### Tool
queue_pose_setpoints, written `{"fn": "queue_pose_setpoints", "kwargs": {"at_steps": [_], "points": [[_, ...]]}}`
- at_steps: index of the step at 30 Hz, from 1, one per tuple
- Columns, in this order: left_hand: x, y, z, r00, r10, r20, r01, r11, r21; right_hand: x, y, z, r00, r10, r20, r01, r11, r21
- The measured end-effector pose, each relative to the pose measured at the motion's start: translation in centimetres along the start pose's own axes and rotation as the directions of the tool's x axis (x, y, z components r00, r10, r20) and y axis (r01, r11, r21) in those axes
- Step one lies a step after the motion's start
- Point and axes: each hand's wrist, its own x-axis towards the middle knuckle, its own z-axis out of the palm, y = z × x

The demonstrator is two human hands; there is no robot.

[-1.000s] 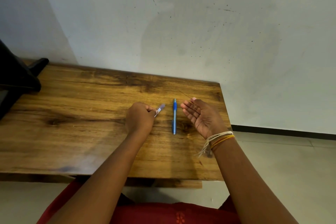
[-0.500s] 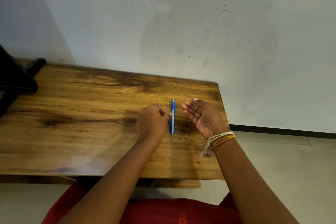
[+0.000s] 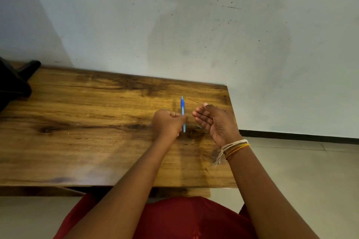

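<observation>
Facing a pale, speckled wall [image 3: 213, 25] beyond both hands. Working over a wooden table [image 3: 77, 122], dark-grained, running far out to the left of the left hand and ending just right of the right hand. Sitting above a grey tiled floor [image 3: 301, 170], seen right of the right hand, with a dark skirting strip [image 3: 291, 135] at the foot of the wall. Wearing a red garment [image 3: 184, 219], nearer than both forearms. Sharing the table with a black object [image 3: 11, 87] at its far left end, well apart from the left hand.

Curls the left hand [image 3: 168, 124] into a fist, knuckles up, fingertips reaching rightward onto the barrel of the blue pen [image 3: 182, 105] and touching it about midway; cannot tell through the blur whether gripping the barrel or only resting on it. Turns the right hand [image 3: 215, 122] palm leftward, fingers loosely bent and apart, thumb and forefinger pinching a thin dark rod [image 3: 194, 101] near one end. Wears a bundle of white, yellow and red threads [image 3: 235, 147] on the right wrist.

Pen lying flat on the table between the two hands, pointing away toward the wall, just left of the right palm and apart from it. Rod slanting away and leftward from the right fingertips, above the table, its free end near the far tip of the pen.
</observation>
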Motion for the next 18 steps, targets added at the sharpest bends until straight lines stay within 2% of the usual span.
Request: {"fn": "queue_pose_setpoints", "kwargs": {"at_steps": [1,3,5,14,18], "points": [[0.2,0.5,-0.5,0.995,-0.090,0.043,0.096,0.976,-0.193,0.0,0.0,0.0,1.000,-0.005,0.000,0.005,1.000,-0.011],[0.6,1.1,-1.5,0.969,-0.184,0.165,0.244,0.831,-0.500,-0.1,-0.1,0.0,1.000,-0.025,0.004,0.025,0.999,-0.039],[1.0,1.4,-2.3,0.952,-0.183,0.245,0.301,0.699,-0.649,-0.3,-0.2,0.2,0.999,-0.049,0.019,0.050,0.997,-0.064],[1.7,1.6,-4.3,0.900,-0.146,0.412,0.436,0.349,-0.829,-1.0,-0.2,2.4,0.980,-0.179,0.083,0.186,0.978,-0.090],[1.6,1.8,-4.9,0.882,-0.126,0.453,0.471,0.258,-0.844,-1.2,-0.1,2.9,0.969,-0.224,0.100,0.235,0.966,-0.109]]}}
